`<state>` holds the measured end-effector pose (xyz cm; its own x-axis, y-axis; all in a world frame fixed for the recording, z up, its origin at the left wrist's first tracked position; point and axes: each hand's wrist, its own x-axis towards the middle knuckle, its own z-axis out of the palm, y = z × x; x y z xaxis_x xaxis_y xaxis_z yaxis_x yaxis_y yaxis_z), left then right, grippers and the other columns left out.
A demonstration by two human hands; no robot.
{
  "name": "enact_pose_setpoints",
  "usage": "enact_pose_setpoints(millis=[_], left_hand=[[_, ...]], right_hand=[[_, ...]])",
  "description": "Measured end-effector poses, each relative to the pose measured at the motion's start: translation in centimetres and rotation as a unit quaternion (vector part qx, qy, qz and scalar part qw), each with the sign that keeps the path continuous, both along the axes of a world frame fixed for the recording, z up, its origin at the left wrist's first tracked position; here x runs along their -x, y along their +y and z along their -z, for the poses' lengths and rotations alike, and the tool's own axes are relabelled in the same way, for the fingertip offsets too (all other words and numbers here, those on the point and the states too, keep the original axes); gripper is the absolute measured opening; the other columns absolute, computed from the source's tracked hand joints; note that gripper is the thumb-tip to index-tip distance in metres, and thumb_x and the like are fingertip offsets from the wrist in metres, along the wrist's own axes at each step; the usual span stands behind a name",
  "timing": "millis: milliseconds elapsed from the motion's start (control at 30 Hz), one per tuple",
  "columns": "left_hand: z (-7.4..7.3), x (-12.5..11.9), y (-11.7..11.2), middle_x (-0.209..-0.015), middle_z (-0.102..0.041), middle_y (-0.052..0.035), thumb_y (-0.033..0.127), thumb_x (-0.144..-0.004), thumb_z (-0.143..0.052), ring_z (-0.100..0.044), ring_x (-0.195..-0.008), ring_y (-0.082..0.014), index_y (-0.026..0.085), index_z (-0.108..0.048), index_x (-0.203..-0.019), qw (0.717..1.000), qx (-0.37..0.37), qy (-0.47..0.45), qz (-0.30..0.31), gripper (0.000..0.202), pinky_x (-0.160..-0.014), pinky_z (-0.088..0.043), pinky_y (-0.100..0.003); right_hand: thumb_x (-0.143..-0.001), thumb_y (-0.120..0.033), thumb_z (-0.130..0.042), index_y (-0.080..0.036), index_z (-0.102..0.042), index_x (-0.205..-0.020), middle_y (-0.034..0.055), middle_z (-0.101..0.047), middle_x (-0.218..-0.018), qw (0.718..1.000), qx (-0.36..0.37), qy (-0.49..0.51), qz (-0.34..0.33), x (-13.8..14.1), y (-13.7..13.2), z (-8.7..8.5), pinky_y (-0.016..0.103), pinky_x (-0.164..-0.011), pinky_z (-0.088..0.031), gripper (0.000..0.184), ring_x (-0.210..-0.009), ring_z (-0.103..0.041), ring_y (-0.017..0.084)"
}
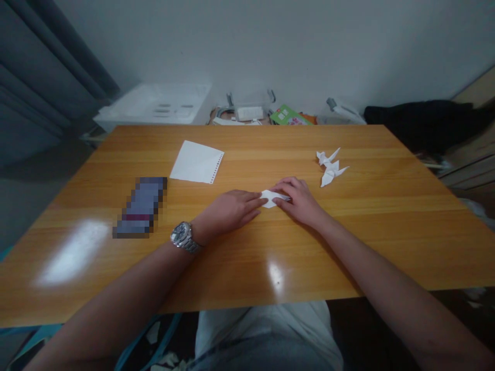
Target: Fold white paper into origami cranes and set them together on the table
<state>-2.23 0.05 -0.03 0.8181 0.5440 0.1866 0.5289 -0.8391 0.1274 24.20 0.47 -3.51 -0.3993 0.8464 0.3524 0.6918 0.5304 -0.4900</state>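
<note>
A small folded piece of white paper [271,198] lies on the wooden table [247,247] between my two hands. My left hand [230,210], with a metal watch on its wrist, lies flat with its fingertips pressing the paper's left side. My right hand [298,201] is bent over the paper's right side, its fingers pressed down on it. Both hands rest on the tabletop.
A flat white sheet [197,162] with a perforated edge lies further back on the left. A blurred-out dark object [140,207] sits left of my hand. Folded paper cranes [330,165] lie at the right. Clutter and a white box [154,105] are behind the table.
</note>
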Motion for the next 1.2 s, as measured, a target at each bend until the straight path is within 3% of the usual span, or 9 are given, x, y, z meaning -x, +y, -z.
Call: enact_pose_setpoints(millis=[133, 433, 767, 967, 1200], left_hand=[[0.0, -0.5, -0.4, -0.142, -0.061, -0.0102, 0.042, -0.107, -0.042, -0.063, -0.122, -0.0271, 0.027, -0.058, -0.143, 0.999, -0.029, 0.033, -0.015, 0.042, -0.103, -0.051, -0.044], [0.0, -0.9, -0.8, -0.135, -0.064, -0.0102, 0.036, -0.107, -0.044, -0.063, -0.115, -0.0239, 0.027, -0.061, -0.14, 0.997, -0.062, 0.032, -0.023, 0.038, -0.096, -0.05, -0.038], [-0.3, -0.4, 0.0, -0.141, -0.059, -0.0116, 0.031, -0.106, -0.045, -0.057, -0.128, -0.0261, 0.022, -0.067, -0.132, 0.996, -0.08, 0.012, -0.035, 0.035, -0.109, -0.044, -0.043], [-0.3, -0.1, 0.0, -0.134, -0.065, -0.0104, 0.027, -0.106, -0.044, -0.061, -0.121, -0.0256, 0.018, -0.061, -0.139, 0.996, -0.069, 0.035, -0.033, 0.039, -0.107, -0.047, -0.043], [0.1, 0.8, 0.7, -0.148, -0.058, -0.0109, 0.027, -0.105, -0.043, -0.057, -0.133, -0.0238, 0.019, -0.059, -0.142, 0.999, -0.01, 0.008, -0.03, 0.041, -0.118, -0.04, -0.046]], right_hand=[[-0.097, -0.036, -0.065, -0.023, -0.071, -0.119, 0.0109, -0.063, -0.117, 1.0, 0.001, -0.001, 0.004, 0.1, 0.0, 0.0, 0.049, -0.103, -0.043, 0.026, -0.116, -0.057, 0.03], [-0.096, -0.036, -0.066, -0.023, -0.072, -0.116, 0.0105, -0.065, -0.113, 1.0, -0.008, 0.009, -0.007, -0.1, 0.0, 0.0, 0.048, -0.099, -0.047, 0.025, -0.111, -0.06, 0.029], [-0.099, -0.035, -0.061, -0.021, -0.075, -0.113, 0.0122, -0.067, -0.114, 0.999, -0.036, -0.014, -0.036, -0.3, -0.3, -0.7, 0.048, -0.095, -0.05, 0.024, -0.108, -0.062, 0.029], [-0.099, -0.032, -0.061, -0.022, -0.077, -0.117, 0.0133, -0.067, -0.122, 0.995, -0.053, -0.049, -0.071, -0.6, -0.7, -1.0, 0.051, -0.097, -0.051, 0.026, -0.112, -0.061, 0.029], [-0.101, -0.035, -0.058, -0.023, -0.076, -0.117, 0.0125, -0.069, -0.132, 0.993, -0.031, -0.041, -0.109, -0.2, -1.0, -1.6, 0.051, -0.103, -0.051, 0.027, -0.12, -0.064, 0.028]])
